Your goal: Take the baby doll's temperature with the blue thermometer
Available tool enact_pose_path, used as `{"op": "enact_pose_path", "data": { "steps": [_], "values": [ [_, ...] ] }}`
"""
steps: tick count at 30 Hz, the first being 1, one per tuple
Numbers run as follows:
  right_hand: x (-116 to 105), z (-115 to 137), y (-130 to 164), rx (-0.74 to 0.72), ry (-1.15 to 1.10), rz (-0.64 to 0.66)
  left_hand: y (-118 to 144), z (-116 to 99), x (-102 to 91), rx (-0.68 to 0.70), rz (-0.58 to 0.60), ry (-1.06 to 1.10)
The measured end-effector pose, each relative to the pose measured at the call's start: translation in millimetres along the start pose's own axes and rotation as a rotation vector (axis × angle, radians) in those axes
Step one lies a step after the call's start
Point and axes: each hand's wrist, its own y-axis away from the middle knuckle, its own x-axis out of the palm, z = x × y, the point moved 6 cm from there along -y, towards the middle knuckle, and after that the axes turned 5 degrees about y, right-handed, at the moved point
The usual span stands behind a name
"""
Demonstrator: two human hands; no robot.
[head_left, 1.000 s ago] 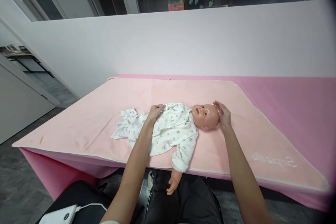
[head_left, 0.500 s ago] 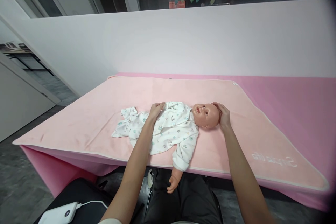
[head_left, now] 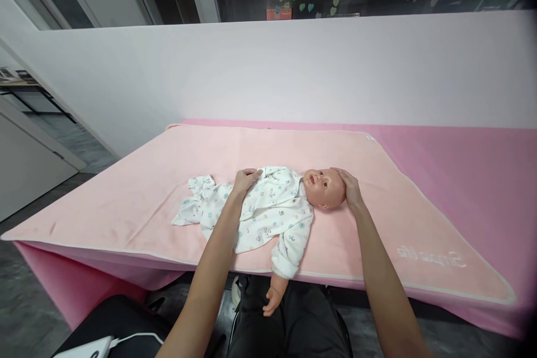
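Observation:
A baby doll (head_left: 272,210) in a white printed outfit lies on its back on a peach-coloured blanket (head_left: 138,179). Its head (head_left: 325,190) points to the right, and one bare forearm (head_left: 276,293) hangs over the near edge of the table. My left hand (head_left: 246,180) is closed at the far side of the doll's waist, with its fingers on the cloth; the fingertips are partly hidden. Around the top of the doll's head my right hand (head_left: 349,187) is cupped, with the fingers against the forehead side. The doll's other arm is not visible.
A pink cloth (head_left: 474,179) covers the table beneath the blanket. Behind it rises a white wall (head_left: 293,72) with dark glass above. At lower left, a white power bank (head_left: 86,349) with a cable lies on a black surface.
The view has tilted and shifted slightly, so the whole scene sits a little lower and further left. Both hands remain at the doll's waist and head.

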Motion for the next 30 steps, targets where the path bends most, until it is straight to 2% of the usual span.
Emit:
{"op": "enact_pose_path", "data": {
  "steps": [10, 15, 19, 20, 21, 24, 25, 27, 30],
  "values": [
    [-3.4, 3.6, 0.3, -0.033, 0.034, -0.035, -0.8, -1.9, -5.8, 0.087, -0.091, -0.112],
    [1.7, -3.5, 0.0, 0.013, 0.023, 0.087, 1.8, -8.9, -5.6, 0.147, -0.123, -0.163],
    [2.8, -5.7, 0.6, 0.033, 0.019, 0.093, 19.2, -35.0, 0.0, 0.357, -0.174, -0.135],
    [2.2, -5.8, 0.5, 0.03, 0.015, 0.077, 25.8, -42.3, 6.0, 0.417, -0.122, -0.106],
    [1.7, -6.1, 0.3, 0.03, 0.009, 0.062, 32.6, -48.0, 15.3, 0.448, -0.014, -0.073],
    [1.8, -7.9, -0.1, 0.044, -0.015, 0.04, 59.6, -54.3, 56.2, 0.419, 0.502, -0.118],
    [2.2, -8.2, -0.2, 0.048, -0.021, 0.037, 69.7, -55.0, 66.5, 0.429, 0.617, -0.2],
    [3.4, -7.9, -0.4, 0.045, -0.022, 0.031, 83.8, -57.7, 77.7, 0.492, 0.678, -0.345],
    [4.3, -3.2, 0.2, -0.009, 0.015, 0.008, 90.7, -60.1, 82.5, 0.561, 0.6, -0.453]
  ]
}}
